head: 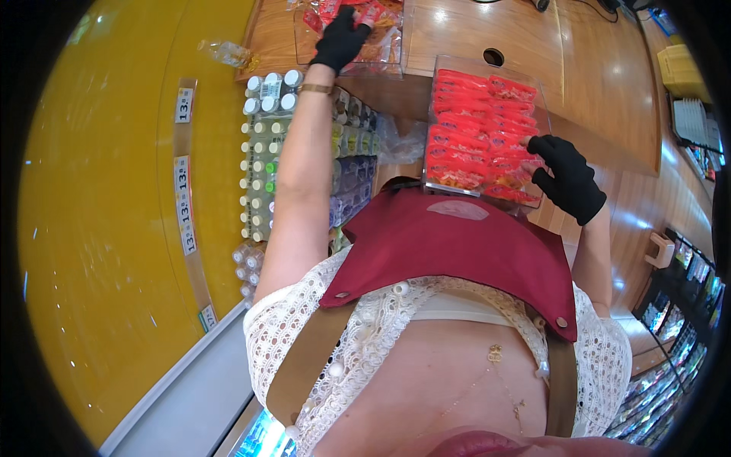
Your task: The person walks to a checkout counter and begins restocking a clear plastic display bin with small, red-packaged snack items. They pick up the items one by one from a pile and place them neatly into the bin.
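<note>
My left hand (342, 43), in a black fingerless glove, reaches into a clear plastic bin (374, 69) of jumbled snack packets (384, 34). Its fingertips are among the red packets; whether they grip one is hard to see. In front of my chest is a second clear container (451, 188), filled with red snack packets (460, 128) laid in two overlapping columns. At the right side of that container is my right hand (568, 177), also gloved, its thumb and forefinger apart against the edges of the packets.
Capped drink bottles (260, 165) stand in rows under my left arm. A small bottle (225, 52) lies on its side by the corner of the wooden counter (457, 34), which has a round hole (493, 56). Price labels (184, 194) line the yellow surface (114, 200) at left.
</note>
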A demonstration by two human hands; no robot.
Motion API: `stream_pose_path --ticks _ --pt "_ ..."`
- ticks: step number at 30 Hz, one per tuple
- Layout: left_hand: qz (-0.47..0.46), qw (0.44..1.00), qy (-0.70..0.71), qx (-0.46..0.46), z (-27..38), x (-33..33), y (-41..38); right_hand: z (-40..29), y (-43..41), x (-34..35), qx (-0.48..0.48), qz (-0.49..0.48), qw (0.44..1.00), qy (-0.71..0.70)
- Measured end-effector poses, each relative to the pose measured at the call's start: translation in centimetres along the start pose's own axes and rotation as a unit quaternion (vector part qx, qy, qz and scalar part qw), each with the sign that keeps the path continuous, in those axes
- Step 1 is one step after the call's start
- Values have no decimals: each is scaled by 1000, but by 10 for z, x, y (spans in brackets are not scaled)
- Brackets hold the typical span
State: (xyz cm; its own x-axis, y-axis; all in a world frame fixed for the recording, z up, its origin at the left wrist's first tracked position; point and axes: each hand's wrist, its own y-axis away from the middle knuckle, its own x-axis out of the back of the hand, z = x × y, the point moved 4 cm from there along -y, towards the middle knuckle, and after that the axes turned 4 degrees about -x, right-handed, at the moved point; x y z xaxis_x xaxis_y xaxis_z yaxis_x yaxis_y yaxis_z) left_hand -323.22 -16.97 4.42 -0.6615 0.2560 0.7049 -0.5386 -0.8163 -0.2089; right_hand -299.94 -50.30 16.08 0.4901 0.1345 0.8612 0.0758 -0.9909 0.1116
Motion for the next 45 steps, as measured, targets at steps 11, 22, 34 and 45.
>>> stream_pose_path --ticks 11,22,34,45 --pt "-172 944 281 -2 184 7 92 -38 -59 -31 -131 42 852 -506" --pt "-154 951 252 -89 163 -13 96 -51 -40 -21 -143 41 841 -520" --pt "-359 654 665 37 170 -45 136 -43 -47 -1 -41 -3 923 -383" --pt "-243 898 -112 -349 127 -56 140 -34 -22 -34 57 -4 991 -125"
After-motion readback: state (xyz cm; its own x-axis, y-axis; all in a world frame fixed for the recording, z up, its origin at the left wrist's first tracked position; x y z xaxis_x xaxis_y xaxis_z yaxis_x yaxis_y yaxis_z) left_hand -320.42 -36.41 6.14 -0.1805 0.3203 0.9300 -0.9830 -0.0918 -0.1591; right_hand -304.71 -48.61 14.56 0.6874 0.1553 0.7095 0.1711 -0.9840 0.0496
